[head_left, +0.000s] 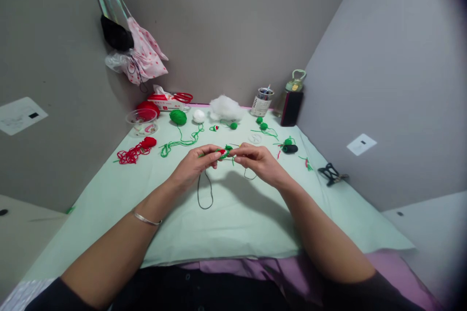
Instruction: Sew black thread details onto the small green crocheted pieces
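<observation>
A small crocheted piece in red, green and white [225, 153] is pinched between the thumb and fingers of my left hand [200, 161], over the middle of the table. My right hand [258, 159] is closed close against the piece's right side, its thumb and fingers pressed together. Thin lines show between the two hands, but what my right fingertips grip is too small to name. A dark cord [205, 194] hangs in a loop below my left hand, and a shorter bit of it shows under my right hand.
Behind lie red yarn [136, 151], a green yarn ball [178, 117], a white ball [199, 116], white stuffing [225, 108] and small green balls [263, 127]. A clear tub [142, 129], red scissors [183, 97], a pen can [261, 102] and a phone [292, 108] stand around. A black clip-like object [331, 175] lies right.
</observation>
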`<state>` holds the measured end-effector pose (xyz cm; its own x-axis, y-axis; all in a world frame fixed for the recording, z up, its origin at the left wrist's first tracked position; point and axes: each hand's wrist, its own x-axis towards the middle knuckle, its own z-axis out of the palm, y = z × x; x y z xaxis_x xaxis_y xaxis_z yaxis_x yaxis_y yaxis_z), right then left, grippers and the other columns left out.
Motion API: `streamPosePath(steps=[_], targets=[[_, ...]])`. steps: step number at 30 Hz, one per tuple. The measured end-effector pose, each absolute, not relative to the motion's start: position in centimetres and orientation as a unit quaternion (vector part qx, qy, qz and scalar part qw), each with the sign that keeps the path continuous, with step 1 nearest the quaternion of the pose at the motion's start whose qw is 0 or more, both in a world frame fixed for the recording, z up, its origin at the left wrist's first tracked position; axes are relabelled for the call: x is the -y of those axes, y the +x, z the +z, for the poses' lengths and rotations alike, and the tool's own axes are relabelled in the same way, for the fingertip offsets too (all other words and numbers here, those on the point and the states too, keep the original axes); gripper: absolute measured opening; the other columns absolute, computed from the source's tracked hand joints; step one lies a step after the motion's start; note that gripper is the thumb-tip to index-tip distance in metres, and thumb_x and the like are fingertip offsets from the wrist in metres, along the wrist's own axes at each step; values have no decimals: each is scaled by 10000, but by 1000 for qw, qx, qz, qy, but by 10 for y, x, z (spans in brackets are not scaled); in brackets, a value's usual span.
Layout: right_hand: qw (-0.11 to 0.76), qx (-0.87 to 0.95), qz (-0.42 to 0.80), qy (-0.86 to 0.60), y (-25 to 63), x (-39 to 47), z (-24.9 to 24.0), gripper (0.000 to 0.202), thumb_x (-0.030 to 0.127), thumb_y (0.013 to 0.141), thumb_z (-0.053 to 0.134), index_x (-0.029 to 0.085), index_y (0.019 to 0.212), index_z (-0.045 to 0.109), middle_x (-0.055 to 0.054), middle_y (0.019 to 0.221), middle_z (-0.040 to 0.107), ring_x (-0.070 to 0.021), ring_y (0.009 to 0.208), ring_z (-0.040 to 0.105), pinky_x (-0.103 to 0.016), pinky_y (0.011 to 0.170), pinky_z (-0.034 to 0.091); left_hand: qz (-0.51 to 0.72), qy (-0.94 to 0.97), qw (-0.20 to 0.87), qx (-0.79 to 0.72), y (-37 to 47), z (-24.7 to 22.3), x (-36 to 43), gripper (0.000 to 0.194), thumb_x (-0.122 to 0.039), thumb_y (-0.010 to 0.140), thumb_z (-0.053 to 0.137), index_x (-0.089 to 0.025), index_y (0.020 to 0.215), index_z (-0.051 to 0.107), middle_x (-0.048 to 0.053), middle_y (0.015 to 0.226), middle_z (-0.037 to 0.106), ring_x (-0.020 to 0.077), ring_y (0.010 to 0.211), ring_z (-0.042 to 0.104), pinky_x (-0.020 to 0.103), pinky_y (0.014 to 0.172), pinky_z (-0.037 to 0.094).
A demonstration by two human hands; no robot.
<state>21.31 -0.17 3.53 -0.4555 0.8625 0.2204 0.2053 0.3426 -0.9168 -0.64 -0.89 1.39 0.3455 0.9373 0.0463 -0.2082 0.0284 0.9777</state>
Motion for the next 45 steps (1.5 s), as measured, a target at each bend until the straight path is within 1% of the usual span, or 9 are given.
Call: streamPosePath(steps=[7, 12, 17, 23, 28, 31, 36, 42, 45], targets=[[375, 666, 530, -368, 211, 0, 29, 238, 345, 816, 725, 204, 1000, 777, 4, 782, 553, -112, 654, 465, -299, 651, 378, 463, 512, 636, -345, -7, 14, 9, 235, -385, 790, 780, -207, 942, 755, 18, 921, 640, 119, 743, 512, 275, 741, 402], [397, 634, 554, -365, 204, 2, 26, 210, 353, 769, 765, 174, 869, 716, 10, 727, 588, -109, 633, 476, -285, 624, 369, 460, 536, 620, -342, -3, 10, 9, 229, -376, 798, 765, -194, 936, 750, 30, 905, 636, 136, 754, 509, 286, 748, 409], [390, 636, 550, -374, 201, 2, 26, 222, 361, 770, 757, 164, 836, 679, 15, 711, 582, -102, 609, 495, -275, 606, 387, 457, 529, 625, -347, -1, 10, 10, 221, -394, 820, 738, -195, 917, 736, 20, 889, 613, 131, 744, 497, 283, 745, 405], [366, 639, 545, -401, 198, 5, 26, 271, 344, 763, 754, 166, 948, 666, 17, 710, 613, -114, 605, 568, -271, 603, 436, 432, 586, 572, -378, -1, 5, 9, 242, -426, 838, 708, -188, 876, 706, 6, 818, 581, 138, 733, 491, 293, 753, 387], [368, 640, 558, -378, 201, 9, 37, 270, 373, 827, 698, 161, 995, 698, -16, 754, 652, -142, 701, 618, -325, 721, 525, 413, 586, 584, -381, -1, 3, 9, 304, -473, 822, 705, -176, 888, 715, 20, 800, 592, 154, 727, 496, 309, 745, 393], [371, 674, 500, -397, 204, 8, 39, 269, 403, 861, 667, 160, 950, 741, -52, 838, 691, -157, 779, 612, -331, 769, 511, 396, 588, 581, -399, -1, 3, 9, 307, -479, 802, 716, -180, 874, 730, 13, 761, 590, 154, 706, 489, 309, 727, 378], [378, 689, 475, -396, 200, 6, 30, 211, 368, 769, 769, 162, 798, 731, -42, 831, 682, -154, 765, 591, -303, 715, 470, 333, 633, 562, -416, -1, 6, 11, 277, -463, 791, 710, -187, 811, 726, 5, 714, 594, 163, 712, 497, 312, 721, 355], [529, 534, 529, -394, 231, -19, 36, 292, 442, 776, 773, 192, 809, 625, -39, 878, 693, -161, 811, 637, -284, 690, 495, 310, 623, 608, -382, -1, 12, 13, 248, -422, 767, 738, -182, 827, 730, 7, 693, 587, 149, 664, 507, 312, 697, 372], [603, 459, 505, -412, 283, -39, 44, 329, 437, 777, 779, 215, 750, 537, 2, 722, 579, -120, 653, 544, -259, 566, 412, 305, 618, 626, -364, -4, 12, 12, 261, -429, 771, 744, -178, 837, 724, 18, 720, 591, 152, 668, 521, 315, 695, 385]])
